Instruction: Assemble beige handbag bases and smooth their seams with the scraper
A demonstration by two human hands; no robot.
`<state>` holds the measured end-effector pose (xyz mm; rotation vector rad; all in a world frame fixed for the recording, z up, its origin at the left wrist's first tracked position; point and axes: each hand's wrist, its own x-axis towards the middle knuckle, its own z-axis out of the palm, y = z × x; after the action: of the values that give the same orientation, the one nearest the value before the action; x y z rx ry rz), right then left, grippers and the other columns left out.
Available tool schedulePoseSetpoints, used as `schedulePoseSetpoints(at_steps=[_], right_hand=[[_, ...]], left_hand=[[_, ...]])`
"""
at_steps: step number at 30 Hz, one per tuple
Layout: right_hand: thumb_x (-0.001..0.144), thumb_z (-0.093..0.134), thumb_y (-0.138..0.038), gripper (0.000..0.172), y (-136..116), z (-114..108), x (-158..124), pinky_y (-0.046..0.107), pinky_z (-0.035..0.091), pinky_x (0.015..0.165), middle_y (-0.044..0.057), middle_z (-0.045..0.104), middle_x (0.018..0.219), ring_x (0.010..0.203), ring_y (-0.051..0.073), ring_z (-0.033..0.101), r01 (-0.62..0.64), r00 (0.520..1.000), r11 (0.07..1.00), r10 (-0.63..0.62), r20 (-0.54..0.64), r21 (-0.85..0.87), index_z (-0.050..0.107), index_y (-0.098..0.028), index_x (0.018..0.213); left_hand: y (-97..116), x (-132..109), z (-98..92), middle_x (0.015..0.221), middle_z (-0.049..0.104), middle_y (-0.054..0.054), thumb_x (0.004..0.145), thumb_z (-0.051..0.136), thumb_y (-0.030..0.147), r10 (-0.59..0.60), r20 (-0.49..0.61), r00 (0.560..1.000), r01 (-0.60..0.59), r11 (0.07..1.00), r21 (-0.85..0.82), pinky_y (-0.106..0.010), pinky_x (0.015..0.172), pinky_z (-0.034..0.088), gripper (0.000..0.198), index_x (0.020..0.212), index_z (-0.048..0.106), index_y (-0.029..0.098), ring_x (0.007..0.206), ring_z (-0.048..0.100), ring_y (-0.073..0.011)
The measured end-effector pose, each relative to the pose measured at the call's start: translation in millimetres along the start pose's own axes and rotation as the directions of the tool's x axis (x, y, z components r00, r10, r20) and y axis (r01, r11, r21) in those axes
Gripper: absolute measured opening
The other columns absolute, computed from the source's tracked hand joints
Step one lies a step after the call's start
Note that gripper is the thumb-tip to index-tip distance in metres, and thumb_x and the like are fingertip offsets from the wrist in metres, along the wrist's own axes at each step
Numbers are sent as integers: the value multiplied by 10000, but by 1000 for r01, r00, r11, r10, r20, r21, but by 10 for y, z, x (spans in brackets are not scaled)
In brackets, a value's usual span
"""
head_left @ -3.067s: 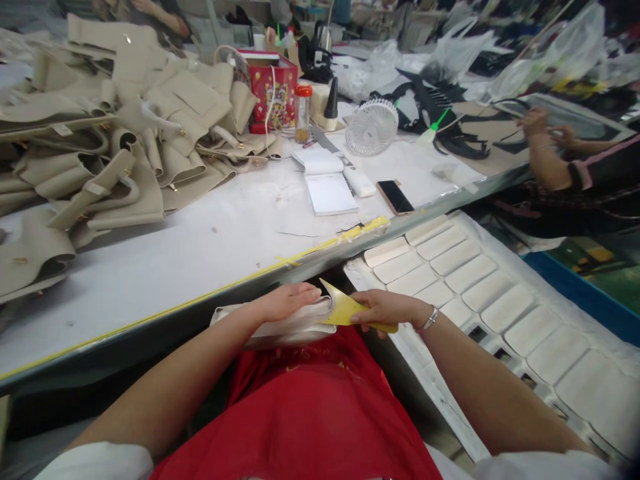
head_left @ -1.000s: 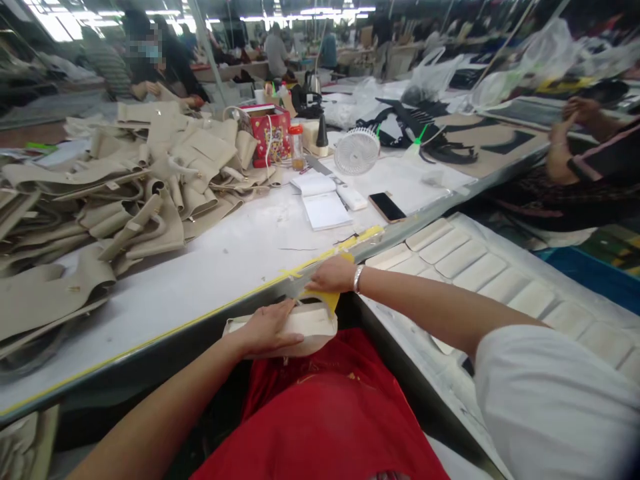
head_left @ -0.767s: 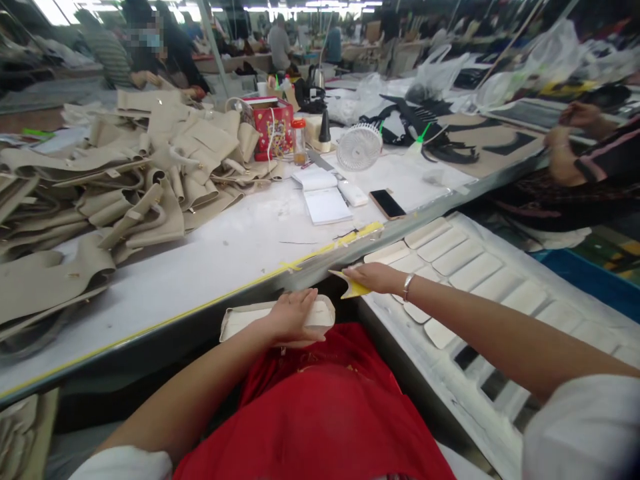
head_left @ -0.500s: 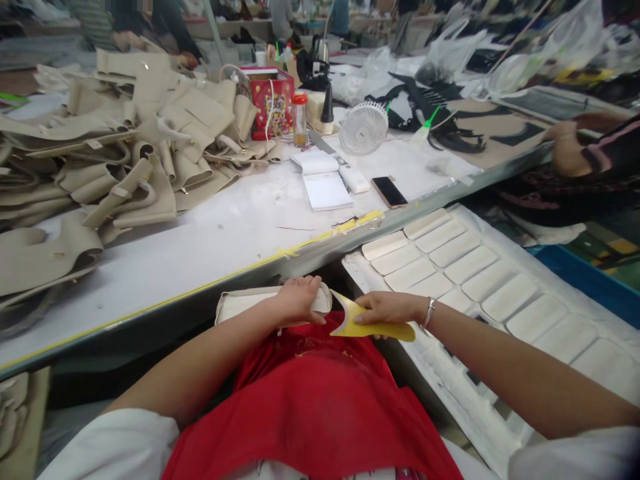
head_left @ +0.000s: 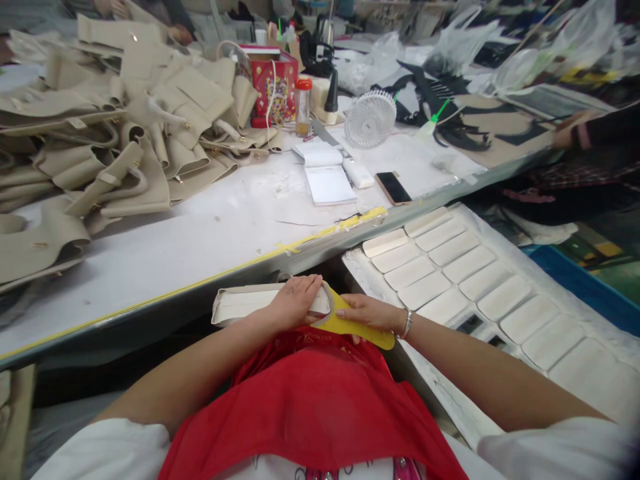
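Across my lap, in front of the table edge, lies a long off-white bag piece (head_left: 245, 303) with raised rims and a rounded right end. My left hand (head_left: 296, 300) is closed over that right end, fingers on top. A curved yellow strip (head_left: 357, 330) is gripped in my right hand (head_left: 370, 313), thumb on its upper face. The strip's left end meets the rounded end of the bag piece, just beside my left fingers. How far the strip reaches underneath is hidden.
Beige bag parts (head_left: 165, 107) pile up on the table's left. A notepad (head_left: 327, 180), a phone (head_left: 393, 188) and a small fan (head_left: 370, 119) lie mid-table. At right, a board (head_left: 360, 267) carries rows of off-white panels (head_left: 467, 263). A co-worker's arm (head_left: 575, 130) rests beyond.
My right hand has moved left with the yellow strip, bringing its end from just apart to against the bag piece's rounded end. My left hand keeps its hold.
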<state>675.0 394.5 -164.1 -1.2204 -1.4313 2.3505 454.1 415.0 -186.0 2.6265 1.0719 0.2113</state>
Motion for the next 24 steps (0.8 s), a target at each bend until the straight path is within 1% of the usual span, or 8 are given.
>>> schedulePoseSetpoints(at_steps=[5, 7, 10, 12, 15, 18, 22, 24], right_hand=[[780, 575, -516, 434, 49, 49, 55, 171, 429, 391, -1, 629, 675, 436, 101, 564, -11, 999, 999, 13, -36, 35, 426, -175, 1005], [778, 570, -525, 435, 89, 101, 68, 184, 438, 395, -3, 628, 685, 437, 104, 564, 0, 997, 998, 4, -74, 59, 423, -183, 1002], [789, 555, -524, 410, 156, 208, 80, 199, 455, 406, -12, 618, 695, 460, 112, 577, 56, 984, 994, -40, -171, 89, 425, -192, 991], [794, 549, -524, 400, 190, 282, 89, 201, 454, 408, -14, 615, 690, 478, 120, 587, 79, 972, 992, -55, -230, 96, 429, -191, 981], [776, 556, -544, 417, 211, 392, 134, 202, 445, 400, -15, 615, 647, 472, 129, 586, 74, 948, 989, -30, -317, 126, 440, -184, 952], [770, 541, -563, 417, 223, 533, 240, 205, 439, 394, -14, 609, 578, 449, 134, 577, 94, 889, 984, -14, -459, 152, 450, -179, 905], [769, 516, -560, 398, 265, 754, 409, 231, 450, 378, -28, 580, 504, 421, 158, 575, 165, 748, 971, -9, -664, 173, 412, -200, 904], [761, 525, -544, 385, 290, 838, 438, 251, 468, 379, -26, 582, 512, 436, 176, 590, 180, 701, 962, 22, -713, 207, 396, -211, 904]], left_hand=[[-13, -47, 3, 1316, 401, -207, 769, 574, 374, 27, -44, 999, -29, 999, -41, -403, 1009, 306, 826, 1394, 151, 38, 1174, 407, -293], [-24, -74, 10, 1320, 398, -204, 811, 517, 305, 52, -66, 996, -55, 998, -43, -411, 1012, 307, 757, 1406, 117, 63, 1186, 400, -287], [-70, -125, 21, 1340, 378, -218, 839, 461, 258, 87, -71, 994, -89, 995, -33, -438, 1025, 290, 670, 1403, 148, 77, 1223, 370, -299], [-108, -156, 24, 1363, 346, -231, 812, 515, 295, 117, -54, 992, -119, 992, -33, -461, 1037, 267, 709, 1395, 180, 70, 1250, 338, -325], [-123, -173, 24, 1391, 305, -239, 764, 585, 353, 139, -25, 990, -140, 989, -55, -474, 1052, 238, 796, 1393, 191, 64, 1280, 295, -345], [-59, -149, 30, 1393, 320, -225, 814, 508, 305, 60, -33, 998, -61, 997, -39, -487, 1051, 234, 713, 1406, 175, 87, 1283, 301, -337], [50, -124, 44, 1379, 363, -194, 868, 334, 163, -29, -65, 997, 31, 999, 27, -466, 1050, 239, 563, 1412, 198, 108, 1270, 335, -308], [65, -134, 41, 1380, 360, -197, 859, 362, 171, -25, -54, 998, 28, 998, 48, -445, 1055, 235, 578, 1407, 203, 84, 1268, 335, -305]])
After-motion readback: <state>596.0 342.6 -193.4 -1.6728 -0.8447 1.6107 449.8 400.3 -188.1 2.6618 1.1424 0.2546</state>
